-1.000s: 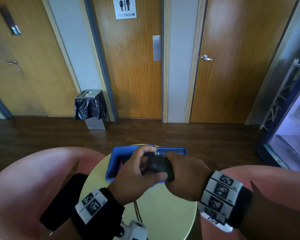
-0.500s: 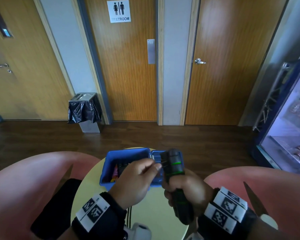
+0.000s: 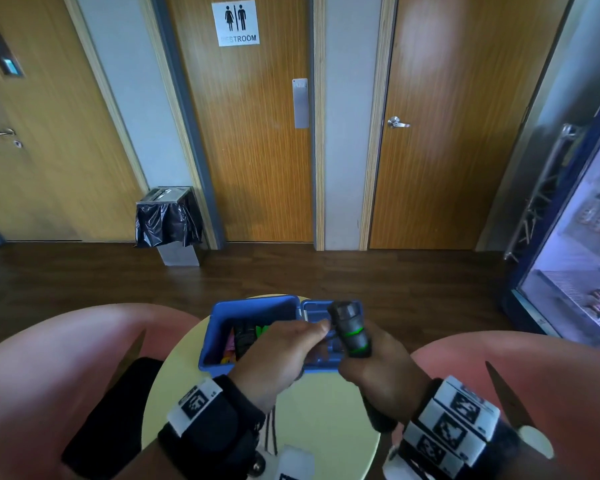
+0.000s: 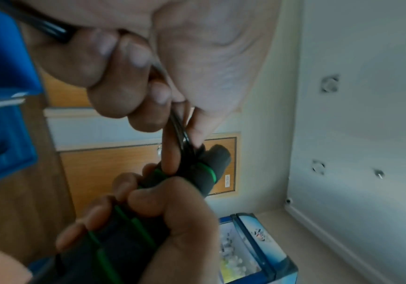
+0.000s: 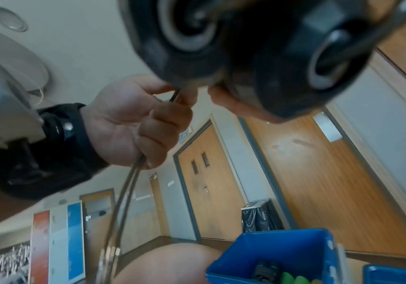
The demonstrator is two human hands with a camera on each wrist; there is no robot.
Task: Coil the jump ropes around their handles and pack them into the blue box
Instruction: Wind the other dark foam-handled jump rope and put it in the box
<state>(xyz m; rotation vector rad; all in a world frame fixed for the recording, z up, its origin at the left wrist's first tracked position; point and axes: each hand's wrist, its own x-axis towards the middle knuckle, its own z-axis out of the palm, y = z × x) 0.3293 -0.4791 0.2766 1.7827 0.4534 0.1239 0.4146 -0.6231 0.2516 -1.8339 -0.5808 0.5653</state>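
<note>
The round yellow worktop (image 3: 326,420) carries the open blue box (image 3: 219,327), which sits at its far edge with its lid (image 3: 314,308) folded out to the right. Inside the box lie things already packed, dark, green and pink, probably coiled ropes, though they are too blurred to name for certain.

Over the box the right hand (image 3: 378,372) has its grip wrapped tight round a pair of black jump-rope handles with green rings (image 3: 350,329), held side by side and pointing up and away. The left hand (image 3: 274,358) pinches the thin dark cord (image 4: 180,130) between thumb and fingertips right at the top of the handles. From the right wrist view, two strands of the cord (image 5: 124,192) run through the left palm and hang down below it, so a fair length looks unwound.

This looks like an early turn of the coil. To do it well, the right hand should keep both handles clamped parallel so they do not scissor apart, while the left feeds the doubled cord under light tension, laying each turn snug against the last, not crossing over it. Slack slipping through the left fingers would let the wraps spring loose. The tail wants tucking under a turn before the bundle goes down beside the others.
</note>
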